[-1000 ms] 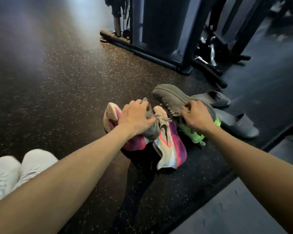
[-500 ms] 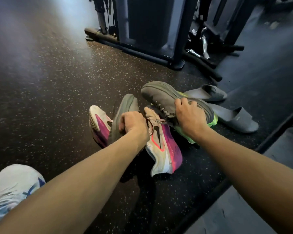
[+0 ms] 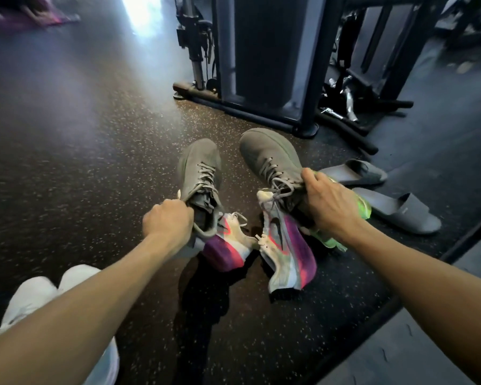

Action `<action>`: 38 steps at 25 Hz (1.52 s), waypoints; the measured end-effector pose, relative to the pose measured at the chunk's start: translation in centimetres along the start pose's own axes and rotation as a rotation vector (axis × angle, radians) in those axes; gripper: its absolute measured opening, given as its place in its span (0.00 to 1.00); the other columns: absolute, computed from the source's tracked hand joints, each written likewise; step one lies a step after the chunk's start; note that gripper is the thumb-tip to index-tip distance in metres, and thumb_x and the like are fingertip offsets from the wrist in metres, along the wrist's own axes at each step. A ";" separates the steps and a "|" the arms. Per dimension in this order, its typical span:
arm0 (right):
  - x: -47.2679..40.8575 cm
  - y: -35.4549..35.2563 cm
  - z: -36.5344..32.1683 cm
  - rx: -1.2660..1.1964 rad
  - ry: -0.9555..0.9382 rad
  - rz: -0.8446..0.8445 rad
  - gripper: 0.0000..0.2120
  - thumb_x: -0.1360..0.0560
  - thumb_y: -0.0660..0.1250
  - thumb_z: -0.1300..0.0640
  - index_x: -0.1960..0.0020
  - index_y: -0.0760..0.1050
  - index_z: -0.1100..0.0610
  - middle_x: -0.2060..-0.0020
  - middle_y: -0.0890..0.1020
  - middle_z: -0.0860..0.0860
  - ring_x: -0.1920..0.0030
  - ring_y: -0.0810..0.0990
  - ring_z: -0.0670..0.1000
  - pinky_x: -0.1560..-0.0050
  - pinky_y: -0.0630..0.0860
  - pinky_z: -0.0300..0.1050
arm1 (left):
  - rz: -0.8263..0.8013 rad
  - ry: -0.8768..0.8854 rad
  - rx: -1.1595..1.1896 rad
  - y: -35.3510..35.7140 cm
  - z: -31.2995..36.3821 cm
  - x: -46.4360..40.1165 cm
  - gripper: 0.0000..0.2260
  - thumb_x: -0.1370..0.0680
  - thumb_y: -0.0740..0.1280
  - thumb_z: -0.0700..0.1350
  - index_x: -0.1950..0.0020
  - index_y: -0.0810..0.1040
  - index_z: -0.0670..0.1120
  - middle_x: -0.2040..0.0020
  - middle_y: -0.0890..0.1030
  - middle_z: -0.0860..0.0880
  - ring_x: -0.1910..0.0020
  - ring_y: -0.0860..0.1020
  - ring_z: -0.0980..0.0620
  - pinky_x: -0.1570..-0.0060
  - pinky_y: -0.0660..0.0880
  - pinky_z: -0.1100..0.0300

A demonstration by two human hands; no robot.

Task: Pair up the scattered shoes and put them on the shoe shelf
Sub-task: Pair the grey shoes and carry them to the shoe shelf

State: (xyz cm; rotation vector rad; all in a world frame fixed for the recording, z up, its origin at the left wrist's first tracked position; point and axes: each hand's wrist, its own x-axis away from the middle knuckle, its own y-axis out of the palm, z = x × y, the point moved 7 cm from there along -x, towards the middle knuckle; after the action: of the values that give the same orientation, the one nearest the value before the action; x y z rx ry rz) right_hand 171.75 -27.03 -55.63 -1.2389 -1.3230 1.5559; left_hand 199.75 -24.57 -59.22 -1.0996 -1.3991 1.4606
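A dark speckled rubber floor fills the view, with a bright glare at the far left. A black gym machine frame stands at the far centre, chrome handles lying by its right base.

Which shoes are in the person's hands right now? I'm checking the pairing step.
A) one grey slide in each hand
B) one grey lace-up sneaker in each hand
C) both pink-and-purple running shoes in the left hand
B: the left hand grips one grey lace-up sneaker at its collar, and the right hand grips the other grey lace-up sneaker.
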 end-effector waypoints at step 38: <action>4.2 -6.6 -7.6 -0.707 0.171 0.124 0.04 0.24 0.59 0.59 0.53 0.64 0.58 0.64 0.76 0.57 0.61 0.74 0.61 0.61 0.68 0.53 | -0.728 0.068 0.364 13.7 1.3 11.7 0.12 0.22 0.63 0.39 0.40 0.75 0.38 0.41 0.77 0.38 0.43 0.76 0.40 0.48 0.74 0.51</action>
State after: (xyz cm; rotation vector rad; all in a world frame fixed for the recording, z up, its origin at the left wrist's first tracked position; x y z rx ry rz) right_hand 177.64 -19.70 -50.03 -1.8583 -1.7772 1.0414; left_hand 195.28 -14.45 -73.47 -0.3396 -1.2321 1.0608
